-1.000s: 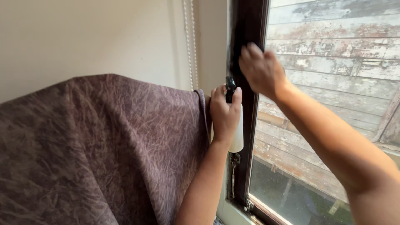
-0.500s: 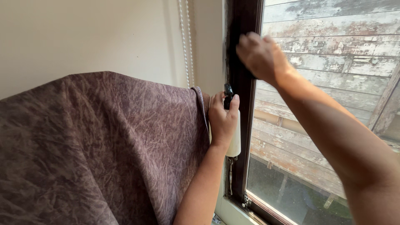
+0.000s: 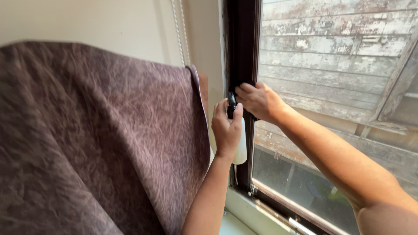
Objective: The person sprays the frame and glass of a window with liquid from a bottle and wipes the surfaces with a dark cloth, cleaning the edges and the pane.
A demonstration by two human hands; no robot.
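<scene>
My left hand [image 3: 225, 129] is wrapped around a white spray bottle [image 3: 241, 149] with a black nozzle [image 3: 231, 104], held upright beside the dark brown window frame [image 3: 243, 48]. My right hand [image 3: 259, 101] presses flat against that frame at nozzle height, just right of the left hand. A dark cloth [image 3: 254, 117] shows only as a thin edge under its palm. The rest of the cloth is hidden by the hand.
A large purple-brown fabric [image 3: 109, 130] is draped over something at the left, up to the window. A white bead cord [image 3: 177, 30] hangs on the cream wall. A pale sill [image 3: 238, 208] runs below the pane. Weathered wooden boards [image 3: 331, 52] lie outside the glass.
My right hand has slid down the frame from well above the bottle to nozzle level. The view has tilted, so the fabric sits higher and larger. My left hand keeps its grip.
</scene>
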